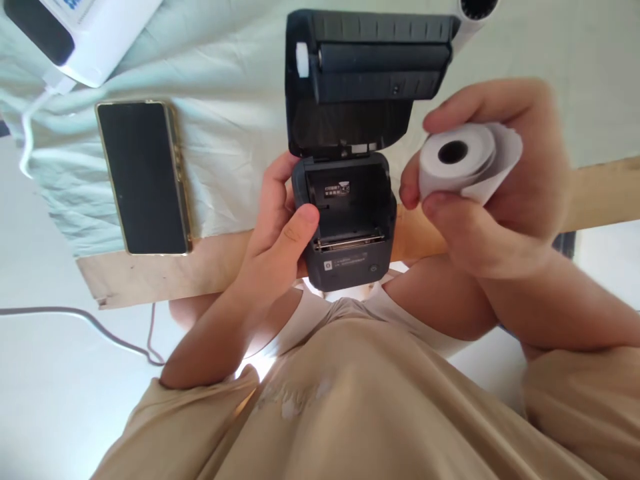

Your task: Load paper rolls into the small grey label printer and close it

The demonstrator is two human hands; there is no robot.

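Note:
My left hand [280,240] is closed around the left side of a small black thermal printer [345,267], thumb over its near rim. The printer's lid [370,60] is swung up and away, showing a black roller inside it. Its paper bay is bare, with a small white-printed label on the inner wall. To the right of the printer, my right hand [500,193] grips a white paper roll [470,160] between thumb and fingers. The roll's dark core faces me and a loose end of paper curls off its right side. Roll and printer are apart.
A smartphone [143,177] in a clear case lies on the pale green tablecloth [235,133]. A white device [95,33] with a cable [27,127] stands at the upper left. Behind the lid is another white roll [473,23]. The table's wooden edge [160,273] runs nearest me.

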